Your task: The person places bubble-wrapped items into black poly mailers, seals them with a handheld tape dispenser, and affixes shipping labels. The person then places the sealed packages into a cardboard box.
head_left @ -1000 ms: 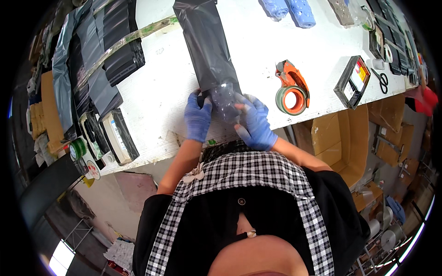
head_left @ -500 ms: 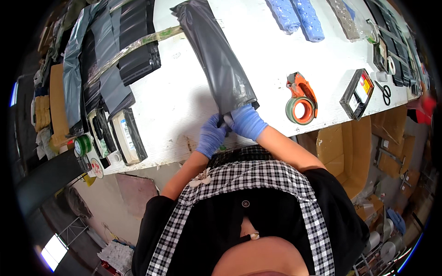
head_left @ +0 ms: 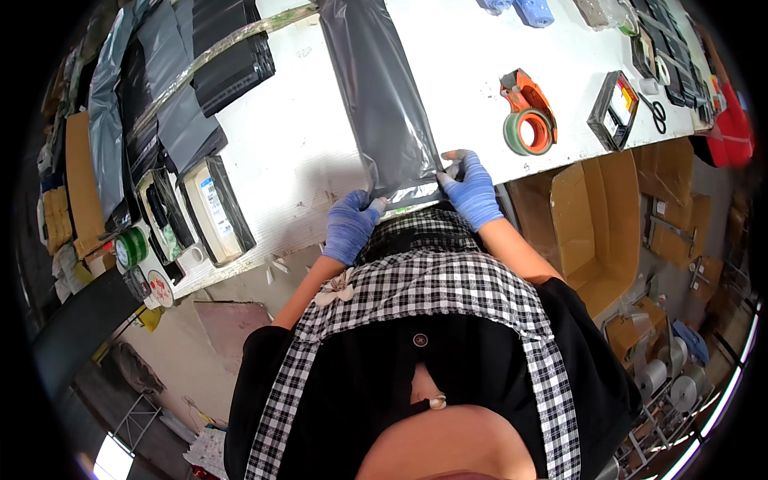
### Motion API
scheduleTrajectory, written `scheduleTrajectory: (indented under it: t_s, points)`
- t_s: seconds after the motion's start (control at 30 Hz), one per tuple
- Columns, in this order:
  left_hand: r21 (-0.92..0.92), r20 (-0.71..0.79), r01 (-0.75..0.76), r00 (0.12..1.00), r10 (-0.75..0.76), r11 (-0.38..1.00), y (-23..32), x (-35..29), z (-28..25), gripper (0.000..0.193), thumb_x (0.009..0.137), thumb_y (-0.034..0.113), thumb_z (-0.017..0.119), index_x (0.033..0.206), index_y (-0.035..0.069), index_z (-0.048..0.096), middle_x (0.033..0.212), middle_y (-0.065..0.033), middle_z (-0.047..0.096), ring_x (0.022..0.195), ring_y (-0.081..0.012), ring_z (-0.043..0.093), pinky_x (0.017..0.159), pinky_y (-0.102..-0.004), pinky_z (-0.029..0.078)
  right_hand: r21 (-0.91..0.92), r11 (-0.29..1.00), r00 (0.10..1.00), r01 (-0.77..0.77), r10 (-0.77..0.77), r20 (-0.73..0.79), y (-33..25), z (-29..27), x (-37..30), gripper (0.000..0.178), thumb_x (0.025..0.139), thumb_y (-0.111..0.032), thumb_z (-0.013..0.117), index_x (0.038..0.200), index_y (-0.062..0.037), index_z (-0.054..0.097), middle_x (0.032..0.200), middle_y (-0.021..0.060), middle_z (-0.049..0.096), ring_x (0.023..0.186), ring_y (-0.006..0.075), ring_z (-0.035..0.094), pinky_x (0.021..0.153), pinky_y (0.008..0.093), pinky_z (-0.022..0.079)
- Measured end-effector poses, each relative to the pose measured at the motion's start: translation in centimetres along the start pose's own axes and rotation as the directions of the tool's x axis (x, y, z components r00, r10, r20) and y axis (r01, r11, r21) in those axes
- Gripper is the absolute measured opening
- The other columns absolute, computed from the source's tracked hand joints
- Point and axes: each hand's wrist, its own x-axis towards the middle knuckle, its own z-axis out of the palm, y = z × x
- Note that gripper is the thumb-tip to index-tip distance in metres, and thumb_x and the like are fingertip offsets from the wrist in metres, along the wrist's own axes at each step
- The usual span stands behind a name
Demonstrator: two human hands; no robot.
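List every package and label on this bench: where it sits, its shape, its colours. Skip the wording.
Grey mailer bag: bench centre, long, glossy; left hand and right hand pinch its near end.
Flat pack: left of it, rectangular, white label face, black edges.
Boxed pack: right of the orange tape dispenser, black frame, white, red and yellow label.
Black bags: far left, stacked.

Packing workshop, tape dispenser, cardboard boxes

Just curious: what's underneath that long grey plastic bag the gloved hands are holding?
The grey bag lies flat on the white table; both hands, left hand and right hand, grip its near end. Whatever is inside is hidden.
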Motion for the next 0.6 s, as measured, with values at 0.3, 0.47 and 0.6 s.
scheduleTrajectory:
  t_s: [0.3,0.47,0.6]
  points:
    - [-0.148,0.054,0.052,0.998,-0.045,0.988,0.0,-3.1,2.3,0.008,0.089,0.005,0.067,0.096,0.001,0.068,0.083,-0.0068,0.070,0.074,-0.0096,0.064,0.066,-0.0228,0.053,-0.308,0.687,0.752,0.658,-0.621,0.222,-1.7,-0.5,-5.6,0.020,0.084,-0.023,0.068,0.101,-0.0114,0.066,0.085,0.0092,0.064,0.078,0.0264,0.064,0.071,0.0384,0.051]
    - [-0.216,-0.058,-0.005,0.998,-0.007,0.976,-0.8,-3.2,3.2,0.016,0.088,0.000,0.066,0.103,0.000,0.071,0.080,-0.0048,0.069,0.066,-0.0074,0.058,0.060,-0.0233,0.048,-0.351,0.507,0.615,0.787,-0.607,0.503,-2.5,3.5,-3.1,0.017,0.084,-0.024,0.067,0.096,-0.0122,0.067,0.082,0.0082,0.064,0.077,0.0259,0.064,0.066,0.0380,0.052]
    - [-0.252,-0.006,0.084,0.996,-0.088,0.964,-0.5,-3.4,3.4,0.018,0.088,0.002,0.065,0.106,0.001,0.069,0.087,-0.0056,0.071,0.073,-0.0114,0.064,0.067,-0.0268,0.052,-0.140,0.370,0.396,0.918,-0.858,0.328,0.9,0.5,-4.3,0.014,0.085,-0.025,0.065,0.090,-0.0125,0.064,0.083,0.0077,0.061,0.077,0.0264,0.062,0.065,0.0371,0.051]
